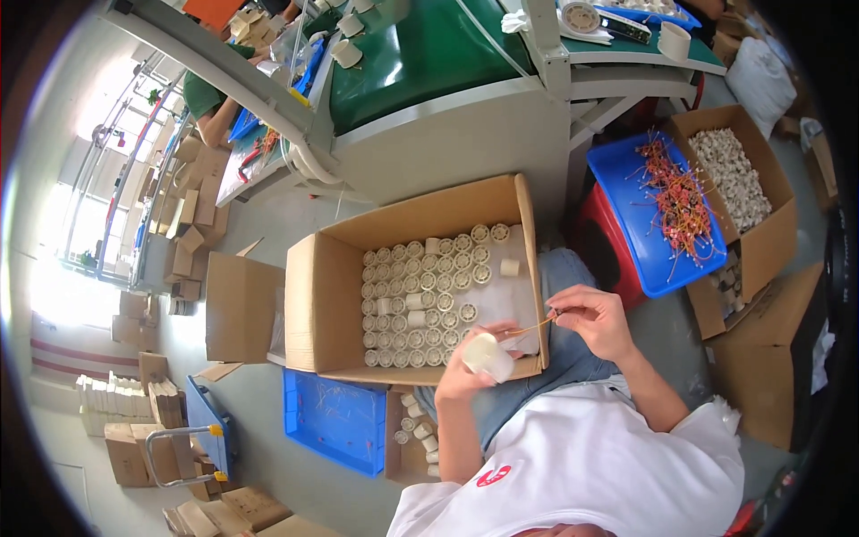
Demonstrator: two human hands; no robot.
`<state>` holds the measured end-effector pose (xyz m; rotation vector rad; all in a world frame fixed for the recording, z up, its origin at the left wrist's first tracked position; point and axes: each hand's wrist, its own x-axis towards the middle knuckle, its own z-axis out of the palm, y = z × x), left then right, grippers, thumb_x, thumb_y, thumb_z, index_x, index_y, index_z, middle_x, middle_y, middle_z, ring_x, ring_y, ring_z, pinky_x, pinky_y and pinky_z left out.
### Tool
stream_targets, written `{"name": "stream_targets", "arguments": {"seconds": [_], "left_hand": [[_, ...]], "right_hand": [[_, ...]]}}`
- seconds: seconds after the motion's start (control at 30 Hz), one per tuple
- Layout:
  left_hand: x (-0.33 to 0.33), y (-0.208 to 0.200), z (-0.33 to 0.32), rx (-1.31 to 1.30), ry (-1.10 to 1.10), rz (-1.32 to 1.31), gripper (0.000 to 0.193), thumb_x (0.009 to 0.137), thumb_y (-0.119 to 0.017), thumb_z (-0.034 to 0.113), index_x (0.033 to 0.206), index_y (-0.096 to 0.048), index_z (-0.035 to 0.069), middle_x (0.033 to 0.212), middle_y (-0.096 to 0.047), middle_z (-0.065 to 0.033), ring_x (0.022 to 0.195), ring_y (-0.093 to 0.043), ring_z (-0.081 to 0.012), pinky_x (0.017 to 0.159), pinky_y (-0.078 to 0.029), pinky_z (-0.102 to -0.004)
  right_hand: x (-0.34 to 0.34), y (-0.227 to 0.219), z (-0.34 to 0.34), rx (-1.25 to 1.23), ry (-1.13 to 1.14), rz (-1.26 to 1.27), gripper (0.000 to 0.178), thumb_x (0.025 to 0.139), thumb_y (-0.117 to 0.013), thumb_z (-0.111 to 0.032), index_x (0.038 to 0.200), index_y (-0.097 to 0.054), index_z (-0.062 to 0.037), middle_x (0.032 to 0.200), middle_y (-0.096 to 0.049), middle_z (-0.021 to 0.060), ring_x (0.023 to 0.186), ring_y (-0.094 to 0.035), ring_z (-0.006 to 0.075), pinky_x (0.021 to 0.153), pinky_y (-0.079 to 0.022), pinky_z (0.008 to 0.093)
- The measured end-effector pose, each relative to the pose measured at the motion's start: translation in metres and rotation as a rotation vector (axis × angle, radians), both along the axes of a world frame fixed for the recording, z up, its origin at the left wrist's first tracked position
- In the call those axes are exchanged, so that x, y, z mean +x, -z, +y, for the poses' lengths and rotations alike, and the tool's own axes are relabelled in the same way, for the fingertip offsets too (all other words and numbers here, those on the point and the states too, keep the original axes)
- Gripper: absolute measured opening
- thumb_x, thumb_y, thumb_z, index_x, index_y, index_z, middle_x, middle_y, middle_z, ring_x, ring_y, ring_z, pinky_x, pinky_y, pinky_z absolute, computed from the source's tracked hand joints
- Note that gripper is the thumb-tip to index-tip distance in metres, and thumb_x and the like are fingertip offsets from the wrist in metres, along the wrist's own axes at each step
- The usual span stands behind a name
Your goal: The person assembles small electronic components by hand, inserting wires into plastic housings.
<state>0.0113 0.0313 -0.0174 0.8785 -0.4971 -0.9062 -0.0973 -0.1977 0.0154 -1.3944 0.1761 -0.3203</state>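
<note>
My left hand [465, 376] grips a cream plastic spool [488, 355] just over the near right corner of an open cardboard box [327, 304]. My right hand [598, 318] pinches the end of a thin orange wire [530, 328] that runs from my fingers to the spool. The box holds several rows of the same cream spools [420, 300] standing on end, with one loose spool [509, 267] lying at the right side. Both hands hover above my lap, over blue jeans [564, 268].
A blue tray [658, 215] with a heap of orange and red wires [676, 192] rests on a red stool to my right. Behind it stands a carton of pale small parts [734, 174]. A second blue tray [335, 421] and loose spools [416, 430] lie below the box. A green conveyor table [429, 54] runs ahead.
</note>
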Motion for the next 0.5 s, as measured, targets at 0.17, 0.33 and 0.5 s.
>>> {"name": "stream_targets", "arguments": {"seconds": [0.17, 0.33, 0.5], "left_hand": [[0.010, 0.032, 0.013, -0.204, -0.371, 0.486, 0.075, 0.078, -0.079, 0.037, 0.140, -0.043, 0.012, 0.135, -0.050, -0.0175, 0.111, -0.057, -0.0295, 0.085, -0.055, -0.0523], [-0.007, 0.039, -0.003, 0.421, -0.566, -0.243, 0.062, 0.070, -0.078, 0.001, 0.125, -0.049, 0.007, 0.122, -0.058, -0.0132, 0.103, -0.059, -0.0205, 0.087, -0.051, -0.0357], [-0.017, -0.005, -0.042, 0.459, -0.463, -0.797, 0.058, 0.066, -0.077, -0.003, 0.119, -0.053, 0.002, 0.119, -0.060, -0.0151, 0.106, -0.060, -0.0252, 0.090, -0.049, -0.0331]], "right_hand": [[-0.002, 0.001, -0.006, -0.007, 0.116, 0.000, 0.025, 0.082, -0.064, 0.016, 0.105, -0.069, 0.0066, 0.109, -0.065, 0.0125, 0.095, -0.067, 0.0172, 0.085, -0.056, 0.0270], [-0.006, -0.027, -0.004, -0.044, 0.151, -0.105, 0.026, 0.080, -0.064, 0.016, 0.104, -0.069, 0.0069, 0.108, -0.065, 0.0146, 0.093, -0.067, 0.0196, 0.083, -0.056, 0.0280], [-0.013, -0.046, 0.008, -0.182, 0.131, -0.212, 0.025, 0.079, -0.069, 0.012, 0.102, -0.070, 0.0048, 0.104, -0.068, 0.0151, 0.091, -0.067, 0.0202, 0.079, -0.056, 0.0291]]}}
